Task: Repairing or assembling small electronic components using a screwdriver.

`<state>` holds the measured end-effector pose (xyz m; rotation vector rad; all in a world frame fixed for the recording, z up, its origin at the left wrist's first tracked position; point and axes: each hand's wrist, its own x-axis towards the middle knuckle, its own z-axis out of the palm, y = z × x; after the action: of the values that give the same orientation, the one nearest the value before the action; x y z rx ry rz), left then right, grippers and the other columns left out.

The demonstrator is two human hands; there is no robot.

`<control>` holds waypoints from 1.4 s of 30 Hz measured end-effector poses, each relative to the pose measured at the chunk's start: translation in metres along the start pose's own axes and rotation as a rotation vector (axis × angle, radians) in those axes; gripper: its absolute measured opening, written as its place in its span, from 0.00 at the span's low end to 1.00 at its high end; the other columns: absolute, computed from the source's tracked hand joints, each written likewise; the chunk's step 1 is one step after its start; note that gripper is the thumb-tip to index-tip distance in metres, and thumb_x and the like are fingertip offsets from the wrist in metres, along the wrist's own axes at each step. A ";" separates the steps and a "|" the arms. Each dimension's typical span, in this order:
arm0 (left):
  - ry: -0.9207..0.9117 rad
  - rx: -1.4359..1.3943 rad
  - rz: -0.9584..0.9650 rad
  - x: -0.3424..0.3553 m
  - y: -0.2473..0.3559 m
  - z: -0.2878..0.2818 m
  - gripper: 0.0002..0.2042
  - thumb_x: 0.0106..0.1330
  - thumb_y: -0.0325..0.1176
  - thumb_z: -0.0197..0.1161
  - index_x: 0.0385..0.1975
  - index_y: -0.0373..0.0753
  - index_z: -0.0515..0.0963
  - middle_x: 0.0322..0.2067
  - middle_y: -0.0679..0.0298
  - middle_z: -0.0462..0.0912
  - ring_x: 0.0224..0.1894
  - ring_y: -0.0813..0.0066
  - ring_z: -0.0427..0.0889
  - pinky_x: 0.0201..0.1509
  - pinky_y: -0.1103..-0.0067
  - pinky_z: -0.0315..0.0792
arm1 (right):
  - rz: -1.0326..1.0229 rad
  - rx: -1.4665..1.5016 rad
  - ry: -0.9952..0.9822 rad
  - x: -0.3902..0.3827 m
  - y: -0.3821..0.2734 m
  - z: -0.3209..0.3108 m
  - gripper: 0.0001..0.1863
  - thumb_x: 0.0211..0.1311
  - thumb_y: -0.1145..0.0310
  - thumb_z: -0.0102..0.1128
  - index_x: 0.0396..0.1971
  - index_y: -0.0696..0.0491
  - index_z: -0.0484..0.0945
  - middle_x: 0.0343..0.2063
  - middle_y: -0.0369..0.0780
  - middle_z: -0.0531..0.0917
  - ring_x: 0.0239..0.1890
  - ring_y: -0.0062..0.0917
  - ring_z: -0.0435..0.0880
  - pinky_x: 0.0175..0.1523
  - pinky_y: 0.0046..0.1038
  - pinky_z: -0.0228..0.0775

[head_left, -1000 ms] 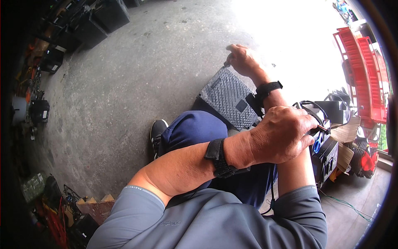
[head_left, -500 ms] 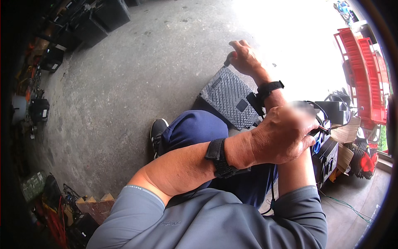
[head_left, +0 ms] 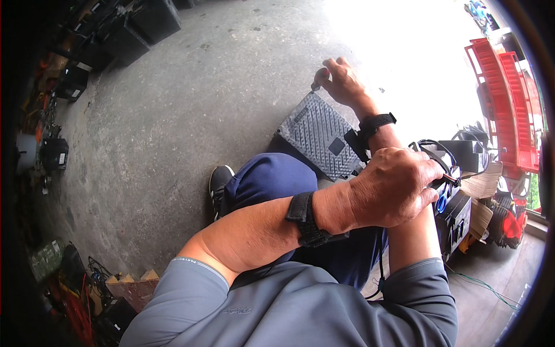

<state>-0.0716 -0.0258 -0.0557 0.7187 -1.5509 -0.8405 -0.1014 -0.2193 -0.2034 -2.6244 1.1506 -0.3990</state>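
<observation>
My arms are crossed. My left hand [head_left: 393, 188] reaches over my right forearm, with its fingers curled at a bundle of black cables [head_left: 446, 159]; its grip is partly hidden behind the hand. Farther out, my right hand [head_left: 346, 87] pinches a short dark curved piece [head_left: 319, 78] with some red showing beside the thumb. That piece stands at the far corner of a box-shaped unit [head_left: 317, 130] with a grey ribbed top and dark sides. The unit sits on the floor beyond my bent knee [head_left: 272, 173].
A black boxy device [head_left: 454, 222] with blue-handled scissors [head_left: 442, 202] stands beside my left hand. Cardboard [head_left: 483, 217] and a red rack [head_left: 500, 104] are at the right. Black boxes [head_left: 153, 23] line the far left. A thin green wire [head_left: 485, 287] lies at lower right.
My right hand has shifted slightly, and the dark piece in its fingers has turned a little. My left hand stays in nearly the same place.
</observation>
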 end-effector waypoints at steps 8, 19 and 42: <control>0.009 -0.011 0.016 0.001 0.001 0.003 0.12 0.56 0.31 0.66 0.36 0.31 0.81 0.33 0.49 0.84 0.38 0.51 0.84 0.46 0.67 0.76 | -0.047 -0.045 -0.137 0.001 0.012 -0.003 0.11 0.56 0.69 0.62 0.41 0.51 0.80 0.38 0.43 0.83 0.44 0.40 0.83 0.47 0.37 0.77; -0.014 0.005 -0.002 0.001 0.002 0.000 0.13 0.56 0.31 0.66 0.37 0.30 0.81 0.33 0.48 0.84 0.38 0.51 0.84 0.45 0.67 0.76 | 0.066 -0.076 -0.197 0.001 0.002 -0.005 0.06 0.58 0.69 0.59 0.30 0.56 0.78 0.32 0.39 0.87 0.37 0.36 0.84 0.42 0.33 0.75; 0.004 -0.006 0.011 0.001 0.001 0.001 0.12 0.56 0.31 0.66 0.36 0.31 0.81 0.33 0.49 0.83 0.38 0.51 0.84 0.45 0.67 0.76 | 0.018 0.010 -0.140 0.005 0.005 0.001 0.07 0.61 0.69 0.56 0.28 0.56 0.75 0.30 0.36 0.88 0.36 0.32 0.87 0.41 0.30 0.76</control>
<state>-0.0733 -0.0259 -0.0541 0.7070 -1.5469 -0.8347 -0.1017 -0.2265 -0.2049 -2.5852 1.1237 -0.2132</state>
